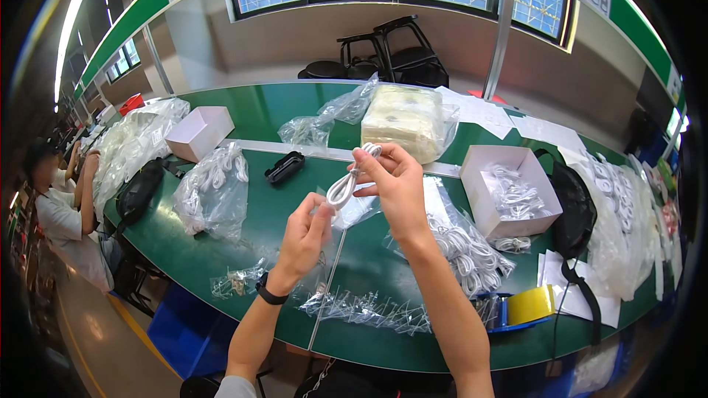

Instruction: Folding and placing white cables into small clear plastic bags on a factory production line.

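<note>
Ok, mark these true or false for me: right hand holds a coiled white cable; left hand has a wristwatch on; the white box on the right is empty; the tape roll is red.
1. The right hand holds a coiled white cable: true.
2. The left hand has a black wristwatch at its wrist: true.
3. The open white box on the right is empty: false, it holds bagged white cables.
4. The tape roll is red: false, it is yellow.
</note>
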The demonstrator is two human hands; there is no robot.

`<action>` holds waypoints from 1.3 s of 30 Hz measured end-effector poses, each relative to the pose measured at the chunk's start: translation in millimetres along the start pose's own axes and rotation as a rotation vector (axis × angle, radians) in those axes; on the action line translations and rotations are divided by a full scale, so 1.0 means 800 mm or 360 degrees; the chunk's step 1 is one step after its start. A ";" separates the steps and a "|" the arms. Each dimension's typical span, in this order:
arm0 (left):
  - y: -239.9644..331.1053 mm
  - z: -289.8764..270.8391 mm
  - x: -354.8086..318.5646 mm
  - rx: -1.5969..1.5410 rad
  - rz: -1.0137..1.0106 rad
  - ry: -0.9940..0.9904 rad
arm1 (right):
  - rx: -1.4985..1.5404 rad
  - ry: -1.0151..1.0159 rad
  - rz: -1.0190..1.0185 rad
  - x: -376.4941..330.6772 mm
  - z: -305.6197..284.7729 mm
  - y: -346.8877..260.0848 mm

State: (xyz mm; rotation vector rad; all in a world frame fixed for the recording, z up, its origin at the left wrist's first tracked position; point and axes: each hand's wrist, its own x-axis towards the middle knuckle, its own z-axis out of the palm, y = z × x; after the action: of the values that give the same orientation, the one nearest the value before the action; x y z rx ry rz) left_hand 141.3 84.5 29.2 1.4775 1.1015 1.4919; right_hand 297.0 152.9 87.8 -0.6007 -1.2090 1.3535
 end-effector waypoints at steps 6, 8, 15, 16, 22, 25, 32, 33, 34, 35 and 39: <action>-0.007 -0.004 0.002 0.0036 -0.0025 -0.0114 | -0.0064 -0.0125 0.0061 0.000 -0.005 -0.008; -0.010 -0.005 0.003 -0.0007 -0.0029 -0.0145 | -0.0082 -0.0195 0.0093 0.001 -0.006 -0.008; -0.015 -0.011 0.007 -0.0250 -0.0344 -0.0375 | -0.0206 -0.0080 -0.0006 -0.004 0.001 -0.005; -0.014 -0.011 0.006 -0.0336 -0.0360 -0.0360 | -0.0262 -0.0071 -0.0010 -0.006 0.004 -0.006; -0.017 -0.005 0.007 -0.0147 -0.0254 -0.0106 | -0.0269 -0.0004 -0.0022 -0.008 0.004 -0.008; -0.023 -0.015 0.006 -0.0566 -0.0387 -0.0253 | -0.0258 -0.0001 -0.0014 -0.007 0.002 -0.004; 0.009 -0.013 0.009 -0.0864 -0.0597 -0.0562 | -0.0470 0.0155 -0.0150 -0.003 -0.004 0.010; 0.007 -0.013 0.008 -0.0670 -0.0517 -0.0577 | -0.0490 0.0178 -0.0157 -0.003 -0.004 0.010; 0.005 -0.013 0.007 -0.0476 -0.0436 -0.0590 | -0.0510 0.0202 -0.0163 -0.003 -0.003 0.010; 0.008 -0.011 0.007 -0.0478 -0.0436 -0.0591 | -0.0511 0.0202 -0.0162 -0.002 -0.003 0.011; 0.013 -0.001 0.005 -0.0390 -0.0430 -0.0473 | -0.0474 0.0290 -0.0320 0.001 -0.004 0.018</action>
State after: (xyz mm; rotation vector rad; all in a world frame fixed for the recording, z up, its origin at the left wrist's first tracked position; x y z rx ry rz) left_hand 141.2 84.7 40.4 1.2733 0.8656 1.1327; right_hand 294.0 157.1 74.0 -0.7727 -1.2932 0.9369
